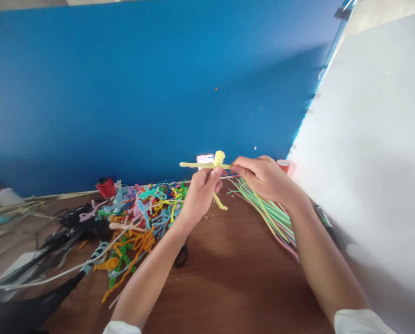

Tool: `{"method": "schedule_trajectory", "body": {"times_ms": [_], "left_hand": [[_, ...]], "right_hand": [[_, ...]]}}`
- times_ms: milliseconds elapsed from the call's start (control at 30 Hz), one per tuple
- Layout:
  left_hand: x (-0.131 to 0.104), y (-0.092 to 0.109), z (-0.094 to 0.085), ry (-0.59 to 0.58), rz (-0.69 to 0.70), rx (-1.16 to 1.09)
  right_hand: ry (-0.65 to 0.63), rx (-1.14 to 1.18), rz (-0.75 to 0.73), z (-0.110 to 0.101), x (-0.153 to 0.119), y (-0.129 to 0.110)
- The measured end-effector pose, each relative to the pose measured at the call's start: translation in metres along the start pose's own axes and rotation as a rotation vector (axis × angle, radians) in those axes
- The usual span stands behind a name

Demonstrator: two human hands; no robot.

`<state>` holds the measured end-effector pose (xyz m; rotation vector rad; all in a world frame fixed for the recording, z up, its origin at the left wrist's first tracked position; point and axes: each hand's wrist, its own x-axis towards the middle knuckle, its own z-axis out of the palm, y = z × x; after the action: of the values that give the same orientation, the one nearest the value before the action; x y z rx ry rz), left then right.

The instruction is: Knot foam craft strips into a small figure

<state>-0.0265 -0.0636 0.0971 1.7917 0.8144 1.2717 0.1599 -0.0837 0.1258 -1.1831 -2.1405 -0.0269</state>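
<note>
A flat blue wall (151,93) stood behind the brown tabletop (228,278). A pale panel (374,130), apparently smooth though softly blurred, rose along the right side, meeting the blue at a slanting edge. Light fell unevenly, leaving a broad shadow upper right.

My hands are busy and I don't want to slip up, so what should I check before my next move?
1. Left hand pinching the yellow piece below its coil: ok.
2. Right hand gripping the straight part's right end: ok.
3. Phone screen unobstructed: not ok, the yellow piece crosses in front.
4. Loose stems laid out beside the right forearm: ok.
5. Coil wound tightly enough to hold: cannot tell.
</note>
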Motion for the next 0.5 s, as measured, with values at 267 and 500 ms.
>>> {"method": "schedule_trajectory", "body": {"times_ms": [267,500], "left_hand": [[-0.0037,0.0036,0.0055,0.084,0.027,-0.115],[-0.0013,0.0045,0.0056,0.166,0.019,-0.230]], "right_hand": [[-0.040,0.002,-0.011,-0.0012,0.0010,0.0021],[0.019,0.031,-0.021,0.0003,0.0000,0.0029]]}}
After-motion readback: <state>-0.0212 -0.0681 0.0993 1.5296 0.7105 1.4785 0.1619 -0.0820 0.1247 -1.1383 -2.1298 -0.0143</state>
